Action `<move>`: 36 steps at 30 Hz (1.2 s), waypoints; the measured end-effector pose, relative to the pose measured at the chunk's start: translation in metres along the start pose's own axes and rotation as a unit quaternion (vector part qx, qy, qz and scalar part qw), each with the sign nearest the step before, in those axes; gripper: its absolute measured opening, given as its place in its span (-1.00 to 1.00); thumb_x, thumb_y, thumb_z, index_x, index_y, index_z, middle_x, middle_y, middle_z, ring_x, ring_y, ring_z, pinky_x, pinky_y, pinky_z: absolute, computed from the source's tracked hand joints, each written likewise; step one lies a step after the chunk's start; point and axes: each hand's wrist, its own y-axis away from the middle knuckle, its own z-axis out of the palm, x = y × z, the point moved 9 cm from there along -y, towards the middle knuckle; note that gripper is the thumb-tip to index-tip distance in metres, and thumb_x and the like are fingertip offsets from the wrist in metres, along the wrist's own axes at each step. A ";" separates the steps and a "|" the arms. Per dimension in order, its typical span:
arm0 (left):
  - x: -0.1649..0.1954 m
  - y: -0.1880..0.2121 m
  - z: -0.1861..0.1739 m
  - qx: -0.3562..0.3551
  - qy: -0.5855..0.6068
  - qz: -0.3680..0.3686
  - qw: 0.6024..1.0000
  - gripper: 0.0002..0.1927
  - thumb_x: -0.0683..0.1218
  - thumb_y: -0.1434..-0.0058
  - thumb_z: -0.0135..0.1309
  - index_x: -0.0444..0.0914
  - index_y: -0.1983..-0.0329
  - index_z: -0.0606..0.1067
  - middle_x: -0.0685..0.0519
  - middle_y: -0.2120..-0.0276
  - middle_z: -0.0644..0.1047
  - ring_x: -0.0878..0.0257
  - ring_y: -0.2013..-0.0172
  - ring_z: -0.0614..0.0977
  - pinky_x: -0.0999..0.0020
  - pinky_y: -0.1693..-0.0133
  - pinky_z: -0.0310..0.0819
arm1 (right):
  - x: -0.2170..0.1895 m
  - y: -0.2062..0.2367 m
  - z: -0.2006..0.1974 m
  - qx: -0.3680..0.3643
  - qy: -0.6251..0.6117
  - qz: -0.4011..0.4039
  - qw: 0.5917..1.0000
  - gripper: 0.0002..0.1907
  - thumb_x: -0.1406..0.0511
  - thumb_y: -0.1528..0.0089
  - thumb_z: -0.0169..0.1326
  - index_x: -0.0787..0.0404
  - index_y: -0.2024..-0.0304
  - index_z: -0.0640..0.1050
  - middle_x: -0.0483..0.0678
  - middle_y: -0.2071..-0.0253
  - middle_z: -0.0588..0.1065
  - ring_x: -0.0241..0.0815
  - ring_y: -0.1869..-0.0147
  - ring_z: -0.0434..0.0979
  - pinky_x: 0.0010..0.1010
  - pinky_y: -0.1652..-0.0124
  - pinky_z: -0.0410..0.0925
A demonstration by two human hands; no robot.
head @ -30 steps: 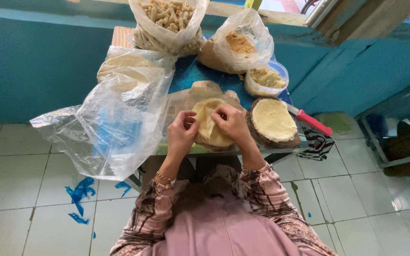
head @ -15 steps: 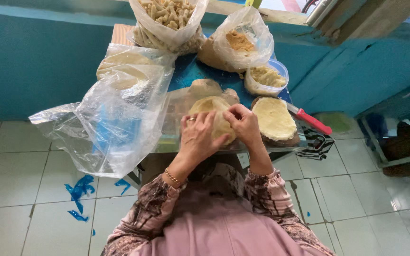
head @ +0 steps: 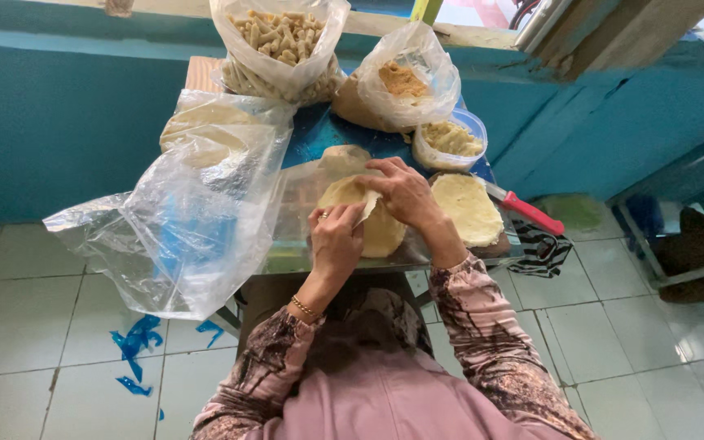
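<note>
Both hands work one thin round dough sheet [head: 380, 232] at the near edge of the small worktop [head: 319, 134]. The left hand [head: 336, 240] pinches its near-left rim; the right hand [head: 405, 191] lifts and folds the far flap over, so folding looks begun, not finished. Just right of the right hand lies another flat round [head: 468, 208], unfolded, beside a red-handled knife [head: 527, 212]. Left of the left hand a big clear bag [head: 197, 220] overhangs the edge, leaving little room; filled bags [head: 283, 45] crowd beyond.
</note>
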 end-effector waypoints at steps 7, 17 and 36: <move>0.006 -0.017 -0.008 -0.040 -0.003 0.013 0.999 -0.55 -0.16 0.00 0.18 -0.27 -0.02 0.55 -0.10 0.19 0.60 -0.08 0.13 0.60 0.06 0.03 0.27 | -0.001 0.019 -0.015 0.017 -0.019 -0.022 0.999 -0.78 0.39 -0.16 0.19 0.21 0.13 0.65 0.00 0.14 0.60 0.00 -0.04 0.57 -0.22 -0.04 0.42; -0.006 -0.030 0.016 -0.121 0.094 -0.009 0.988 -0.83 -0.12 -0.22 0.17 -0.18 0.13 0.62 -0.09 0.26 0.65 -0.05 0.19 0.67 0.10 0.16 0.52 | -0.019 0.028 -0.039 -0.008 -0.071 0.030 0.997 -0.80 0.30 -0.21 0.24 0.22 0.13 0.63 0.01 0.10 0.58 0.03 -0.01 0.56 -0.21 0.02 0.41; 0.014 -0.011 -0.008 -0.139 0.166 0.089 0.972 -0.83 -0.18 -0.26 0.14 -0.23 0.09 0.60 -0.05 0.21 0.64 -0.01 0.15 0.67 0.16 0.13 0.57 | 0.002 0.069 -0.021 0.036 -0.081 0.023 0.996 -0.84 0.39 -0.18 0.24 0.22 0.18 0.62 0.08 0.24 0.59 0.10 0.08 0.61 -0.17 0.08 0.44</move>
